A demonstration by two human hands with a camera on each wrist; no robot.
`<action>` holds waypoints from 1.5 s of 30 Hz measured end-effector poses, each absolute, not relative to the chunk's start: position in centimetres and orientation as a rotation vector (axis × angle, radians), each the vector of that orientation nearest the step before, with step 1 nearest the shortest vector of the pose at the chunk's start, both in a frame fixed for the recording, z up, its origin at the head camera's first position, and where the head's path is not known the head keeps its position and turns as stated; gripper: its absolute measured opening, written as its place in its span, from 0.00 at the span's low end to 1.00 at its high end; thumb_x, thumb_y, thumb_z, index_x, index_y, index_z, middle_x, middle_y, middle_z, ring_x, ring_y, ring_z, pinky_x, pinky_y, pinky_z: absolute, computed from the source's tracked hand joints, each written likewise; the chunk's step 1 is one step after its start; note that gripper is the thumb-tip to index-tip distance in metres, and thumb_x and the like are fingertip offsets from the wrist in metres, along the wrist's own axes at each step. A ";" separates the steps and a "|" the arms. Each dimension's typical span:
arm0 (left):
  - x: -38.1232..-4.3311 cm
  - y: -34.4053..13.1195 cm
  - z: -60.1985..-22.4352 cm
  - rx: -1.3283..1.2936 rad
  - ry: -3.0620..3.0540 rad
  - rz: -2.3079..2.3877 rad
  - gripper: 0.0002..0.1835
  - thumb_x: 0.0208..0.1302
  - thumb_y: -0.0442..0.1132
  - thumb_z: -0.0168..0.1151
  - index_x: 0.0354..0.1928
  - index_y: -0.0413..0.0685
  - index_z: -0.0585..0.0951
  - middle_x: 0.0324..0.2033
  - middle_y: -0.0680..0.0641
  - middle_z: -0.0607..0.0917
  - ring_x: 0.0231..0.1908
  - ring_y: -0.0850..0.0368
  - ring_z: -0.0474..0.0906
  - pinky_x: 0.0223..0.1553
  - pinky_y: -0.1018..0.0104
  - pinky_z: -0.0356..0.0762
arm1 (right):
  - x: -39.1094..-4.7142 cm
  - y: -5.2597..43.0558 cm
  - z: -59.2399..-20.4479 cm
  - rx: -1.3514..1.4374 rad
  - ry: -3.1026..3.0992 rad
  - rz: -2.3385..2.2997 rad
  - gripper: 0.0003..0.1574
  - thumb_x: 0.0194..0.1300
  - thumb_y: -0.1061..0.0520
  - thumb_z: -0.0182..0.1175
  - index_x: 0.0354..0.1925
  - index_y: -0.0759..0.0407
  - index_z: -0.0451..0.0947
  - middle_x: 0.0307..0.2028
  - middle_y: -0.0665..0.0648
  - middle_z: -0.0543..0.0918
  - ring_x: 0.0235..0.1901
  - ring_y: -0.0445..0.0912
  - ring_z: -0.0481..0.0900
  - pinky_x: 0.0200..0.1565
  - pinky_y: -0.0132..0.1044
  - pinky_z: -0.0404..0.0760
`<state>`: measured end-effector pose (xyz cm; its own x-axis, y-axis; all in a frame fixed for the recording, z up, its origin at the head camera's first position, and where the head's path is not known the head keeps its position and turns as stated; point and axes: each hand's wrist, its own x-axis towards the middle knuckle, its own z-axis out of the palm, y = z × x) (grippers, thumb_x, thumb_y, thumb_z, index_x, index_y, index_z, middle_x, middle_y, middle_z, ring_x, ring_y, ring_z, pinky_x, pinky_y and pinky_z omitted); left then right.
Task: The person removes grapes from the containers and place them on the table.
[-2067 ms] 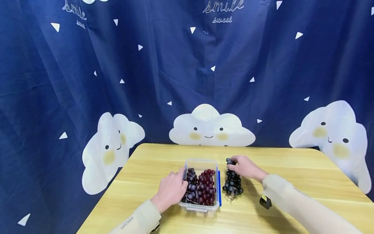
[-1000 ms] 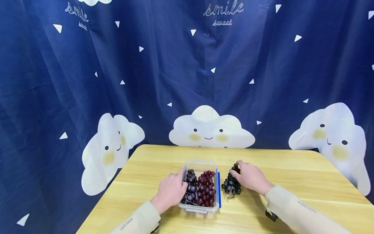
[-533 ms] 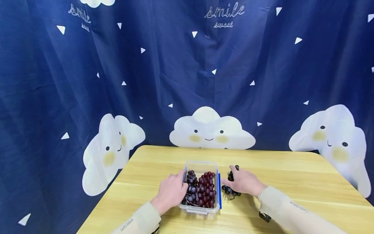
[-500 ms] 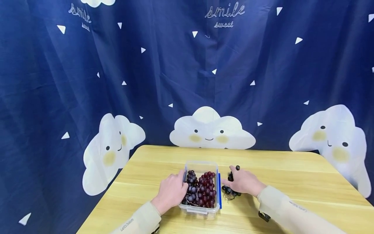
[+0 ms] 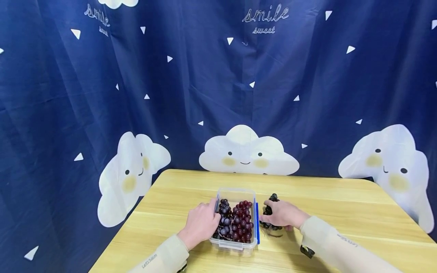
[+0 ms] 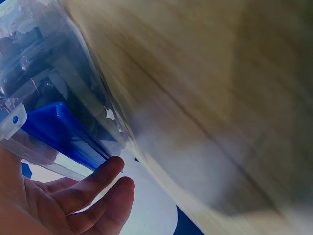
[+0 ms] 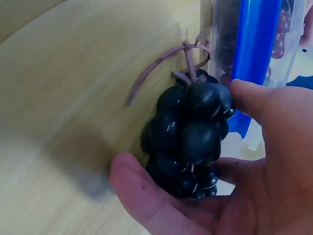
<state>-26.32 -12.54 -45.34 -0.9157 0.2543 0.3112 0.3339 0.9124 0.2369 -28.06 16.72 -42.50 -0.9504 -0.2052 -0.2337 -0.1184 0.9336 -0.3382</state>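
A clear plastic food container (image 5: 235, 245) with blue side clips stands on the table, holding one bunch of purple-black grapes (image 5: 224, 220) and one of dark red grapes (image 5: 243, 223). My left hand (image 5: 201, 220) holds its left wall, thumb by the rim; in the left wrist view the fingers (image 6: 93, 188) lie beside the blue clip (image 6: 61, 132). To the container's right, my right hand (image 5: 283, 214) grips a bunch of black grapes (image 7: 188, 127), thumb on one side and fingers curled round the other. The brown stem (image 7: 156, 66) sticks out, close over the table. The palm partly hides the bunch.
The light wooden table (image 5: 341, 212) spreads around both hands. The container's right blue clip (image 5: 257, 223) hangs down close to the right thumb. Behind the table hangs a dark blue curtain (image 5: 218, 98) with white clouds and triangles.
The right hand has shifted over the black bunch, its fingers now curling round it, and the bunch's stem has swung to the right. The left hand stays on the container.
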 end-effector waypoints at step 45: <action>-26.5 -12.5 -45.5 -0.427 -2.801 -0.407 0.22 0.67 0.46 0.55 0.60 0.46 0.74 0.24 0.54 0.79 0.27 0.56 0.75 0.21 0.59 0.69 | -25.7 17.7 -43.1 -0.450 2.749 -0.677 0.57 0.54 0.50 0.74 0.76 0.50 0.57 0.42 0.64 0.82 0.17 0.45 0.73 0.35 0.46 0.79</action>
<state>-26.50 -12.50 -45.51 -0.9178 0.2472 0.3108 0.3255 0.9167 0.2318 -25.66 17.67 -43.11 -0.9140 -0.3595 -0.1878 -0.2313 0.8423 -0.4869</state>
